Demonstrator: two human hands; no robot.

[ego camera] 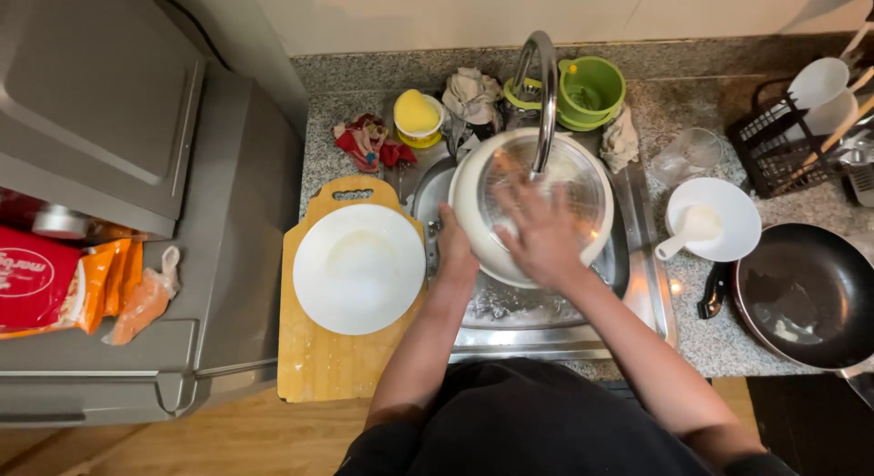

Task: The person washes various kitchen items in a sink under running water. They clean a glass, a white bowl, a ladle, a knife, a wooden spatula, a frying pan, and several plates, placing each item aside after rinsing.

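Washing in hand over a steel sink (pixel 637 285), under a curved chrome faucet (pixel 544 85). Large white pot (pixel 469 198) tilted on its side in the basin, mouth turned toward the camera, wet shiny interior catching the light. Left hand (pixel 452 244) clamped on the pot's lower left rim, steadying it. Right hand (pixel 543 230) spread flat inside the mouth, fingers splayed against the inner wall, rubbing; whether a sponge sits under the palm cannot be told. To the left, a white plate (pixel 359 268) resting on a wooden cutting board (pixel 314 367) that overhangs the counter edge. To the right, a small white saucer with a ladle-like scoop (pixel 715 219), then a dark frying pan (pixel 806 294), and a black utensil rack (pixel 774 144) behind. Along the back: a yellow cup (pixel 418 116), a crumpled rag (pixel 471 94), green stacked containers (pixel 590 92). Likely trouble: a soapy, one-handed hold on a heavy tilted pot, so a slip could drop it into the basin or knock the faucet just above. Also splash toward the plate, and a bump from the left elbow could tip the overhanging board.
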